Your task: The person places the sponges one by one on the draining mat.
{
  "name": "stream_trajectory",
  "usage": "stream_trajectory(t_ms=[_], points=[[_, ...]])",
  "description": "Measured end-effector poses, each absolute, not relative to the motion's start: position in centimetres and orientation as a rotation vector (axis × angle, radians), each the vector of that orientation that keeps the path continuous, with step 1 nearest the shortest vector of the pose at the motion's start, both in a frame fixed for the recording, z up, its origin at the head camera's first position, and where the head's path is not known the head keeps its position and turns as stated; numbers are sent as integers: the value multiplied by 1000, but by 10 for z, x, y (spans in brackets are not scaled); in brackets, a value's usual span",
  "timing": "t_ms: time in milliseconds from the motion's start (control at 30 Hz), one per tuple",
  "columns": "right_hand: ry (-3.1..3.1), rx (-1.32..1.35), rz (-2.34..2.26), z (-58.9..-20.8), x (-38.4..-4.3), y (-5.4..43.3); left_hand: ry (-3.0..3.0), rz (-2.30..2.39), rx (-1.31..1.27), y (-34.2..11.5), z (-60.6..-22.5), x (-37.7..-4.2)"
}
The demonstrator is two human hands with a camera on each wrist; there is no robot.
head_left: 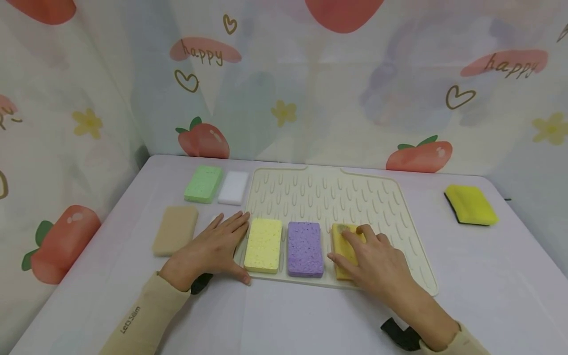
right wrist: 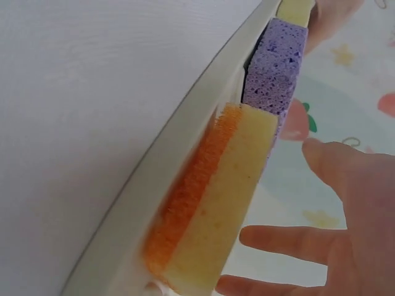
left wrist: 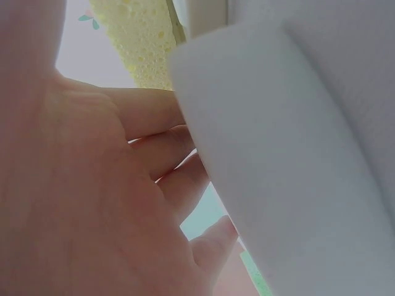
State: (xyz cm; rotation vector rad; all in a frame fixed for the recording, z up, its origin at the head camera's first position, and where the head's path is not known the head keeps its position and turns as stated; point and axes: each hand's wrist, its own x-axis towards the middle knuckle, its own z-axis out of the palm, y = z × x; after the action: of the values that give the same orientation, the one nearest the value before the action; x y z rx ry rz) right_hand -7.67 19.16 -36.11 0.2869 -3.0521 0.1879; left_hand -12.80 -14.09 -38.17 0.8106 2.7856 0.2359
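Observation:
On the cream ridged mat (head_left: pixel 319 192), a pale yellow sponge (head_left: pixel 263 245), a purple sponge (head_left: pixel 305 249) and a yellow sponge with an orange underside (right wrist: pixel 228 197) lie in a row. My right hand (head_left: pixel 379 264) is over the yellow-and-orange one, fingertips at its top face, the thumb stretched toward the purple sponge. At the mat's left edge my left hand (head_left: pixel 215 251) rests with fingers spread, its thumb beside the pale yellow sponge's near corner. A white block (left wrist: pixel 278 160) sits under the left palm, mostly hidden by the hand in the head view.
Left of the mat lie a green sponge (head_left: pixel 203 184), a white sponge (head_left: pixel 233 188) and a beige sponge (head_left: pixel 175 230). A bright yellow sponge with a dark underside (head_left: pixel 471 205) is at the far right. A printed cloth wall (head_left: pixel 319 98) stands behind the table.

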Motion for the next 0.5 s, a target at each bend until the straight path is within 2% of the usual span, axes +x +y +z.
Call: stream_trajectory(t_ms=[500], points=[[-3019,184,322,-342,-92,243,2780,245,801,-141,-382,-128]])
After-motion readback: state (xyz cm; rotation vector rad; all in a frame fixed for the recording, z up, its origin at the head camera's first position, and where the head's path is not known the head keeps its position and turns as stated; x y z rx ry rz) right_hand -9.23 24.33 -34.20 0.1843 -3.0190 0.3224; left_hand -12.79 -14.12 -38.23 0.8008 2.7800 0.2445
